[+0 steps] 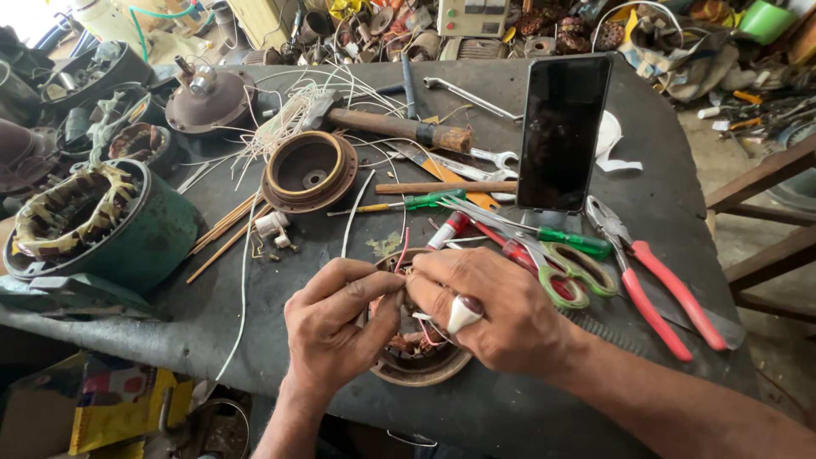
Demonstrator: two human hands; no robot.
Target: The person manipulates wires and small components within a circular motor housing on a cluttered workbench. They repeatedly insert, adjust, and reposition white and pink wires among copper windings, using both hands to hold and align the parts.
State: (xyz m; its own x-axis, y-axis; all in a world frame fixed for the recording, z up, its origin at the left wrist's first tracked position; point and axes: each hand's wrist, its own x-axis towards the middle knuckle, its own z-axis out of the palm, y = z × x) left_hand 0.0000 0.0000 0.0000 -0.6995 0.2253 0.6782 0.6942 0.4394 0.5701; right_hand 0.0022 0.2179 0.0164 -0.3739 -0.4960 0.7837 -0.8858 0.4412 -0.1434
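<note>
A small round motor stator (pixel 418 364) with copper windings lies on the dark workbench (pixel 654 204) near its front edge. Both hands are over it. My left hand (pixel 333 327) pinches thin wires at the stator's top between thumb and fingers. My right hand (pixel 493 308), wearing a large ring, pinches the same wire bundle from the right. A red wire and white wires stick up between the fingertips. Most of the stator is hidden under the hands.
Green-handled scissors (pixel 568 270) and red-handled pliers (pixel 659 293) lie right of the hands. A phone (pixel 563 132) stands upright behind them. A hammer (pixel 395 127), screwdrivers, a brown round housing (pixel 308 170) and a big green stator (pixel 89 223) fill the left and back.
</note>
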